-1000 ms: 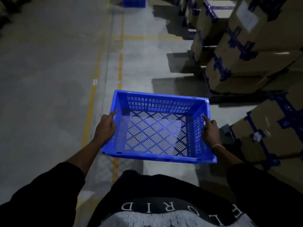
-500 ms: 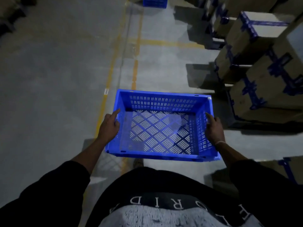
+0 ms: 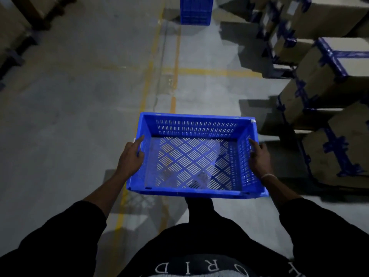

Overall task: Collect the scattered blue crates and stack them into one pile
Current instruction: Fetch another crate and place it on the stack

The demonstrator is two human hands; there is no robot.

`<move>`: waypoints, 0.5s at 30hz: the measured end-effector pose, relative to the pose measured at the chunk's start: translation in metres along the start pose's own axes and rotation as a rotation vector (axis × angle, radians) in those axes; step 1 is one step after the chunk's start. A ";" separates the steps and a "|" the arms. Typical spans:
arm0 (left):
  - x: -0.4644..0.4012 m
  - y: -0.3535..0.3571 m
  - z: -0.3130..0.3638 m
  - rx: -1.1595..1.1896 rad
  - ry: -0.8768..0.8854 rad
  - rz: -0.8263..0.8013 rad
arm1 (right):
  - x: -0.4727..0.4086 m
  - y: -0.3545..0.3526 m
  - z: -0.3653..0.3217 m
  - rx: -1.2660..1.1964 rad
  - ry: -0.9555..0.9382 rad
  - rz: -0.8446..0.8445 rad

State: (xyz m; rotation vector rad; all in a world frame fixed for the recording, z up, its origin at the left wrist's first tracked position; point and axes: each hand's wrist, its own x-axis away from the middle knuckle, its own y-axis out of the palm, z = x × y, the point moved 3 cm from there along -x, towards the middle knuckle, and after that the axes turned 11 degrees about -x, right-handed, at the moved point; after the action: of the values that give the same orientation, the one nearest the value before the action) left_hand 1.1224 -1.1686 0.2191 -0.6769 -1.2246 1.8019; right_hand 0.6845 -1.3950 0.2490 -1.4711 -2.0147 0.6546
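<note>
Head view shows the blue crate carried level at waist height, clear of the floor, so its open top stays ready to nest. Left hand and right hand each grip a short side wall, fingers curled over the rim, balancing the load. Far ahead a blue pile waits, likely the destination. Taped cartons line the right.

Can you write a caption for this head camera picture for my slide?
Both hands, left hand and right hand, carry an empty blue crate toward the crate pile ahead.
</note>
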 end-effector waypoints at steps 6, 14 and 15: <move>-0.144 0.005 0.007 -0.030 -0.035 0.008 | -0.152 0.019 -0.029 0.006 -0.001 -0.025; -0.317 -0.012 0.026 -0.027 -0.064 0.043 | -0.329 0.012 -0.091 0.042 -0.047 -0.074; -0.338 -0.013 0.027 -0.018 -0.067 0.042 | -0.349 0.013 -0.099 0.032 -0.043 -0.080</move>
State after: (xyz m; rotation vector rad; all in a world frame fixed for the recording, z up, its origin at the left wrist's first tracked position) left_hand 1.2766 -1.4705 0.2343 -0.6614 -1.2811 1.8636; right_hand 0.8467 -1.7200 0.2601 -1.3616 -2.0743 0.6873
